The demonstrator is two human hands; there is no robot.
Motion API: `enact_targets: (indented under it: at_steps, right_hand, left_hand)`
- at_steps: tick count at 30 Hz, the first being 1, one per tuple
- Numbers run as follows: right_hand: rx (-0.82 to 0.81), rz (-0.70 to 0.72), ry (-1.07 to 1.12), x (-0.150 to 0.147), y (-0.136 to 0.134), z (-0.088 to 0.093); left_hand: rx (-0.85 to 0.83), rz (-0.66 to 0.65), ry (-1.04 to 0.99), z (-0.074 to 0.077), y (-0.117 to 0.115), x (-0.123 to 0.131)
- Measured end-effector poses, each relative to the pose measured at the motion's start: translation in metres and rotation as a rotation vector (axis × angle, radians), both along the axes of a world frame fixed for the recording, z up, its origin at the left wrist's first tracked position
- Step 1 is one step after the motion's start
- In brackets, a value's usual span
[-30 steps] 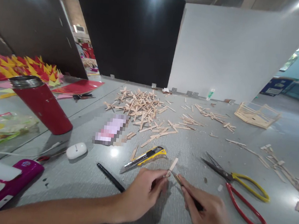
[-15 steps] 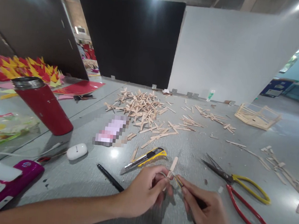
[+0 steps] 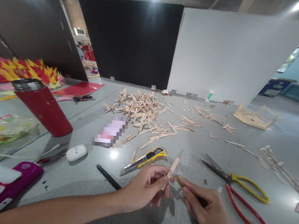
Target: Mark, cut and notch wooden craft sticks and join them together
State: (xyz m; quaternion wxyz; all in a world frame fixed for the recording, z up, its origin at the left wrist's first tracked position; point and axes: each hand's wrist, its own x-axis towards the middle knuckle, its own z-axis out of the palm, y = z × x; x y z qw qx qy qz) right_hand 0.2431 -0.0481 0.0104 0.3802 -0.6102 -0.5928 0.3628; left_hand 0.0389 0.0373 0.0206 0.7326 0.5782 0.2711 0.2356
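Between thumb and fingers, my left hand [image 3: 147,185] pinches a small wooden craft stick [image 3: 174,166], its rounded end pointing up and dark marks near its middle. My right hand [image 3: 202,205] is closed around a slim tool with a gold-coloured tip [image 3: 179,180]; the rest is mostly hidden in the palm, so its kind is unclear. The tip is close beside the stick. A yellow and black utility knife [image 3: 147,157] lies just beyond my left hand. Near the left wrist is a black pen [image 3: 108,176]. Scissors [image 3: 234,180] with yellow and red handles lie to the right.
A pile of craft sticks [image 3: 139,105] covers the middle back. A red flask [image 3: 44,109], a white earbud case [image 3: 76,153] and a purple power strip [image 3: 18,180] occupy the left. At the right stand a small stick frame [image 3: 254,117] and joined stick pieces [image 3: 274,161]. Upright panels [image 3: 130,39] border the back.
The gold-coloured tip has drawn slightly away from the stick, leaving a small gap. My left hand still pinches the stick, which leans a little more to the right.
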Motion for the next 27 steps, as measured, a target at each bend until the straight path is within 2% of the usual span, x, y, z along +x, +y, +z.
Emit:
enact_targets:
  at_steps: [10,13,19,22,27]
  right_hand:
    - [-0.018,0.019,-0.014,-0.002,0.005,0.011]
    - [0.041,-0.014,-0.019,-0.001,0.005,0.014]
    - [0.219,-0.051,-0.102,0.003,0.007,0.011]
    - [0.249,-0.047,-0.143,0.007,0.008,0.005]
    - [0.270,-0.041,-0.166,0.016,0.009,-0.006]
  left_hand:
    - [-0.050,-0.046,0.007,0.001,0.007,-0.001]
    - [-0.061,-0.043,0.024,0.004,0.010,-0.001]
    - [-0.104,0.043,0.052,0.006,0.014,-0.002]
    - [-0.124,0.084,0.061,0.005,0.016,-0.003]
    - [-0.044,0.178,0.059,0.002,0.019,-0.003]
